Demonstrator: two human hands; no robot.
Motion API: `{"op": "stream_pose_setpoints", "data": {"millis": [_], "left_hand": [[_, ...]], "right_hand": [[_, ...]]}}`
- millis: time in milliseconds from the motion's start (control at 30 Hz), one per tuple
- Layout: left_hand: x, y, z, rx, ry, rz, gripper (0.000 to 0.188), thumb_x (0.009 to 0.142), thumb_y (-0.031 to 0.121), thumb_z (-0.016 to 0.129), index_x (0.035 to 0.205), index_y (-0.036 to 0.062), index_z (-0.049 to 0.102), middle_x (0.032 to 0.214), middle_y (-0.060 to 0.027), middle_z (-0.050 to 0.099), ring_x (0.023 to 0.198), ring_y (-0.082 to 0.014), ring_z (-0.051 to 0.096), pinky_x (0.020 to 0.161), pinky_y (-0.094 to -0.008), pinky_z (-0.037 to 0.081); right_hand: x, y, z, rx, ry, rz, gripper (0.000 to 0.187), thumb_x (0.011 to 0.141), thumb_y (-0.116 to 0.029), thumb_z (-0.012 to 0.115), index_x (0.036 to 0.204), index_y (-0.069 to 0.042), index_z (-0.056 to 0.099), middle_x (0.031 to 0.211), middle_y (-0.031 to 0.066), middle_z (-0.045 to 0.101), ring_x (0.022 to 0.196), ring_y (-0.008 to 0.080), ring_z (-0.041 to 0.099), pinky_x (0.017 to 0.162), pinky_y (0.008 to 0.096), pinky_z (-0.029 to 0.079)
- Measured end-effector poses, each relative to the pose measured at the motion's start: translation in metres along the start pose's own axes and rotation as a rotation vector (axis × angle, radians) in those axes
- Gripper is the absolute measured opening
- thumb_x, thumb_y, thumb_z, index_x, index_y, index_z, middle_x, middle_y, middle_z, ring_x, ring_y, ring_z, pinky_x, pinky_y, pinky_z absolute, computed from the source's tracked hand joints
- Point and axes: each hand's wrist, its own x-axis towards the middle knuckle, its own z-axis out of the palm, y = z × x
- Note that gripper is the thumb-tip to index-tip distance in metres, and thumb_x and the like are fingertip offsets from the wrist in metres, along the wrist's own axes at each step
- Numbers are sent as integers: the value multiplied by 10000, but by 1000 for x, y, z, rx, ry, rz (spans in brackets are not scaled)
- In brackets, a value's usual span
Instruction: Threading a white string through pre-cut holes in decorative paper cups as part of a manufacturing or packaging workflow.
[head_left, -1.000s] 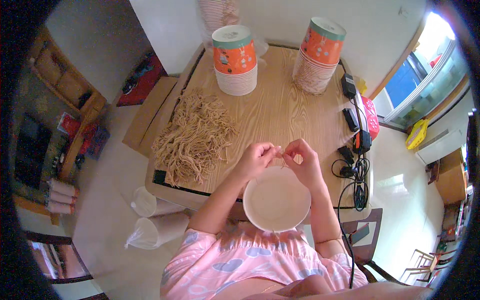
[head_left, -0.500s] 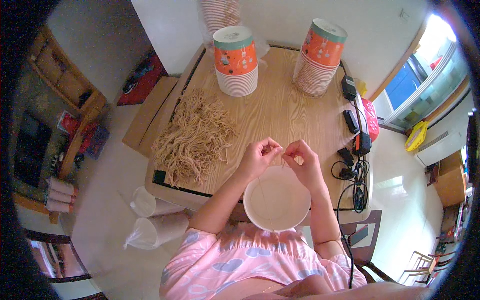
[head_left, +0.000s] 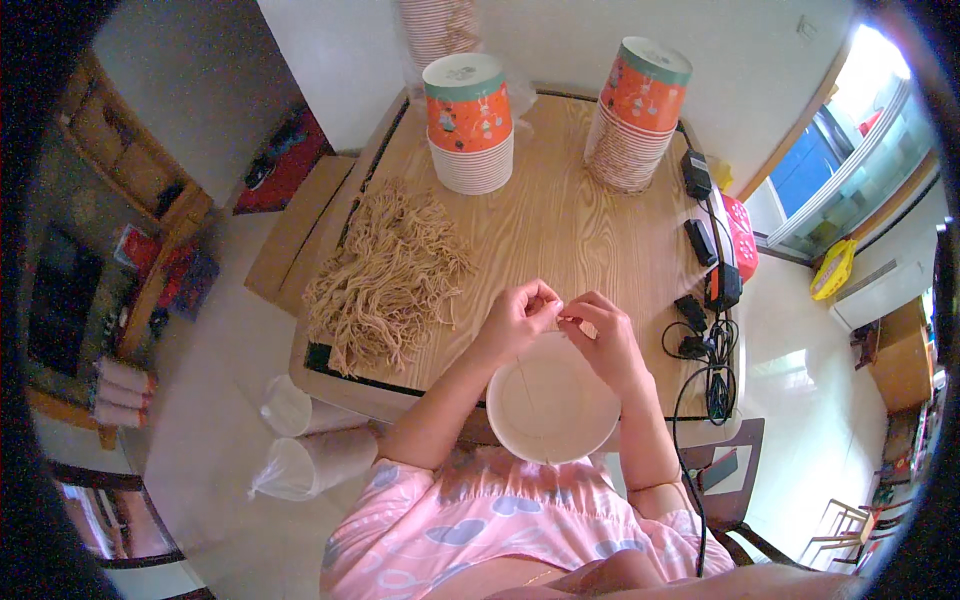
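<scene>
My left hand point(head_left: 522, 318) and my right hand point(head_left: 604, 342) meet above the far rim of a white paper bucket point(head_left: 552, 410), close to my lap at the table's near edge. Both hands are closed in a pinch, fingertips almost touching. A thin string point(head_left: 531, 400) runs down from my left hand across the bucket's mouth to its near rim. What my right fingertips hold looks like the string's other end, though it is very small. To the left on the table lies a loose heap of tan strings point(head_left: 390, 275).
Two stacks of upside-down paper buckets with orange and green tops, a left stack point(head_left: 470, 125) and a right stack point(head_left: 640, 115), stand at the table's far side. Black adapters point(head_left: 722, 288) and a coiled cable point(head_left: 718, 375) lie along the right edge. Bagged bucket stacks point(head_left: 320, 462) rest lower left.
My right hand has turned and its fingers have come in against my left fingertips, closing the small gap between them. The bucket and string heap stay in place.
</scene>
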Motion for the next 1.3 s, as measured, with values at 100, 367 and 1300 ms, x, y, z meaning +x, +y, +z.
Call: {"op": "stream_pose_setpoints", "data": {"millis": [100, 367, 1300], "left_hand": [[-1, 1, 1, -108, -5, 3, 100, 833, 120, 578, 792, 28, 578, 608, 54, 473, 544, -18, 399, 480, -197, 336], [2, 1, -1, -99, -30, -3, 88, 849, 107, 567, 839, 20, 570, 740, 12, 561, 664, -46, 501, 604, -218, 427], [10, -2, -1, -251, -179, -118, 56, 873, 142, 552, 860, 89, 559, 656, 50, 546, 465, -19, 378, 402, -189, 275]], "right_hand": [[5, -3, -2, 140, -64, 106, 94, 732, -10, 649, 823, -3, 623, 808, 90, 581, 754, 209, 594, 669, 299, 469], [6, 22, 1, 376, -129, 149, 104, 733, -76, 675, 820, -27, 644, 796, 69, 597, 760, 189, 565, 691, 293, 455], [6, 28, -3, 587, -86, 170, 75, 794, 54, 584, 854, 11, 571, 827, 56, 605, 797, 123, 601, 734, 238, 482]]}}
